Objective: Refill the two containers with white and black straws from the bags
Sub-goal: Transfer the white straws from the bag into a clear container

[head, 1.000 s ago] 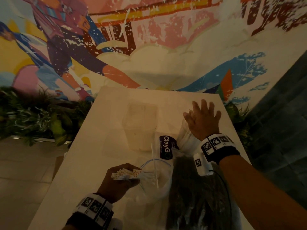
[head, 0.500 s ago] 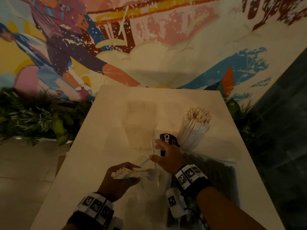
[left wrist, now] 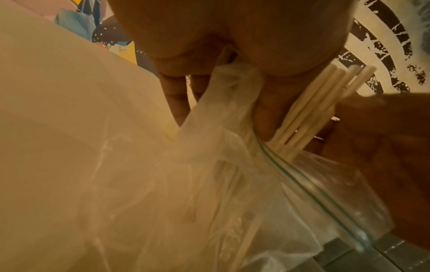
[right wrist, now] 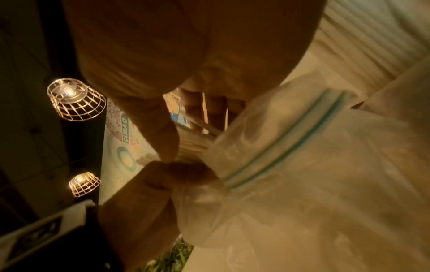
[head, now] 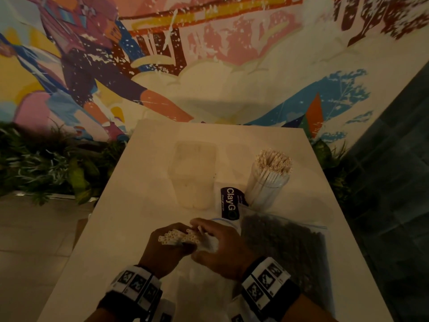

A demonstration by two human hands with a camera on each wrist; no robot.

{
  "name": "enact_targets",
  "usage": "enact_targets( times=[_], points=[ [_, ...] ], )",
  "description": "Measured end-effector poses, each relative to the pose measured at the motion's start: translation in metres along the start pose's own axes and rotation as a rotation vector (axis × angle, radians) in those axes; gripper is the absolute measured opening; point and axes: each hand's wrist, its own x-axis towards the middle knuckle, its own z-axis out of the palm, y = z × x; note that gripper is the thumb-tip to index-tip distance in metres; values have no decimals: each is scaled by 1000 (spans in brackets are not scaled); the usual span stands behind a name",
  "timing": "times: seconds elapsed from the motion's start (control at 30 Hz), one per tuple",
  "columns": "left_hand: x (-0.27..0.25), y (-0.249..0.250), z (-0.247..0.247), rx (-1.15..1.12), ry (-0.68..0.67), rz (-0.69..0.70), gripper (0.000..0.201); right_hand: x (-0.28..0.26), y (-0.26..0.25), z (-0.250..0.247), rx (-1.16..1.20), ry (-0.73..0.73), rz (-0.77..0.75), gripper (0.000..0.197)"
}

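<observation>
My left hand (head: 173, 248) grips a bundle of white straws (head: 177, 237) that sticks out of the mouth of a clear zip bag (left wrist: 235, 193) low on the table. My right hand (head: 204, 238) has its fingers curled over the same white straws (right wrist: 194, 145), with its thumb below them at the bag's zip (right wrist: 288, 141). A round clear container (head: 267, 189) packed with white straws stands at the back right. An empty clear container (head: 195, 180) stands left of it. A second zip bag (head: 285, 249) full of black straws lies to the right of my hands.
A dark "ClayGo" card (head: 229, 203) stands between the two containers. The pale table (head: 130, 205) ends at a painted wall behind. Green plants (head: 46, 163) line its left side, and a floor lies below. Cage lamps (right wrist: 74, 99) hang overhead.
My right hand left the top of the filled container, came back to the bag's mouth, and now closes round the straws in my left hand. My left hand has stayed put.
</observation>
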Motion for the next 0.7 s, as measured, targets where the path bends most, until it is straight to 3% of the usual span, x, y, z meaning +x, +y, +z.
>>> enact_targets(
  times=[0.13, 0.3, 0.47, 0.53, 0.6, 0.7],
  points=[
    [0, -2, 0, 58, -5, 0, 25, 4, -2, 7, -68, 113, -142, 24],
    [-1, -3, 3, -36, 36, -73, 18, 11, 24, 14, 7, 295, -7, 10],
    [-2, -4, 1, -97, 23, -71, 17, 15, 38, 1, 139, 399, 86, 33],
    [-2, -3, 1, -87, 22, -63, 18, 13, 32, -5, 191, 428, 37, 39],
    [-1, -5, 1, -66, 28, -56, 18, 13, 29, -8, 270, 443, -38, 40],
    [-1, -6, 1, -58, 13, -24, 17, 12, 35, -3, 338, 444, -17, 36]
  ],
)
